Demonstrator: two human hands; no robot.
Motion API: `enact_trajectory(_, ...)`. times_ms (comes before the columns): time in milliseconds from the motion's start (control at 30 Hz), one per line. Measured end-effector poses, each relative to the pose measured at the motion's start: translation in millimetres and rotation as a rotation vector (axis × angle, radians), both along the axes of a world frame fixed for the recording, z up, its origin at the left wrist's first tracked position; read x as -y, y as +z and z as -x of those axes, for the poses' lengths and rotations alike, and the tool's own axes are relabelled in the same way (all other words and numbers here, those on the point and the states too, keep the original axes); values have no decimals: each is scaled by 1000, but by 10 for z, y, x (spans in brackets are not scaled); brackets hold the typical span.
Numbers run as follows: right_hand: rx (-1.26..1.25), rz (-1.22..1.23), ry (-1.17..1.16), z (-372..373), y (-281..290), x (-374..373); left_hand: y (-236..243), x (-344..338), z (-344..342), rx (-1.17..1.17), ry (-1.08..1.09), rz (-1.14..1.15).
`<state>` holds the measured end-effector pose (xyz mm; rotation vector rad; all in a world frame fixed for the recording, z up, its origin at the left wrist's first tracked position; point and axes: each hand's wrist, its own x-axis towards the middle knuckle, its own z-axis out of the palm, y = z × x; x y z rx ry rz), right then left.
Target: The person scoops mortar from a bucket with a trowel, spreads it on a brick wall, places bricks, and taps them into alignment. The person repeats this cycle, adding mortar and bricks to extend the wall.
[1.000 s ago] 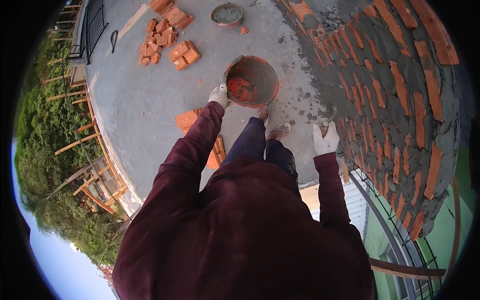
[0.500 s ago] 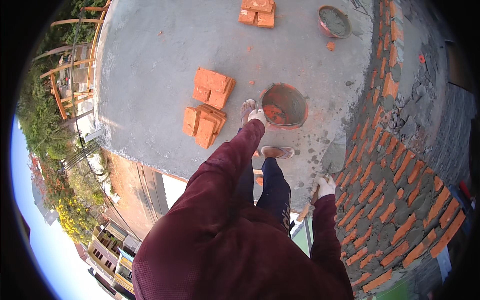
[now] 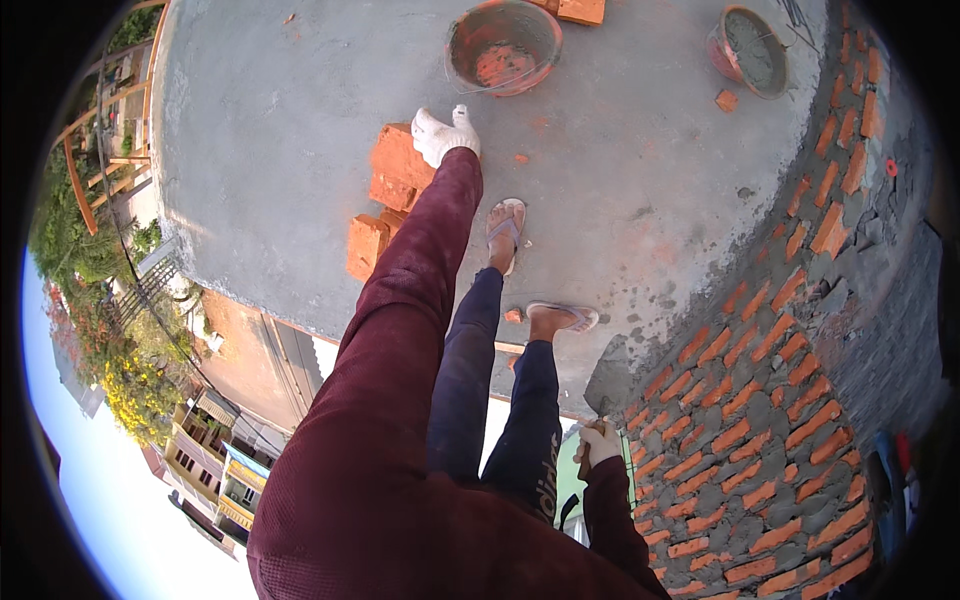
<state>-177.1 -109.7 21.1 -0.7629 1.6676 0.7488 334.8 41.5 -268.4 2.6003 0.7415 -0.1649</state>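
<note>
My left hand (image 3: 446, 137), in a white glove, reaches far forward with its fingers spread and nothing in them. Just beyond it stands a wide reddish bucket (image 3: 540, 62) with a wire handle, its inside smeared with grey mortar. Below and beside the hand, partly covered by my sleeve, are orange bricks (image 3: 395, 165) in a small stack. More bricks (image 3: 366, 246) lie nearer to me. Low on the right, my gloved right hand (image 3: 602, 442) is closed round the wooden handle of a trowel (image 3: 611, 374), whose mortar-grey blade points forward.
A brick wall (image 3: 740, 440) with mortar joints runs along the right. At the far right stands another bucket (image 3: 757, 55) filled with mortar, near a brick piece (image 3: 726, 100). Further bricks (image 3: 581, 11) show at the top. The slab (image 3: 270, 140) drops off at its left and near edges.
My left hand has let go of the bucket's rim and opened. The bucket now stands farther forward, beside the far bricks. My right hand still holds the trowel, now lower in view.
</note>
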Motion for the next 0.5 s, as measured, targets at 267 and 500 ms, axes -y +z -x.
enact_trajectory(267, 62, 59, 13, -374, -77, 281, -569, -831, 94, -427, 532, 89)
enact_trajectory(500, 168, 124, -11, -346, 132, 216, -59, -1067, 514, -156, 413, 1011)
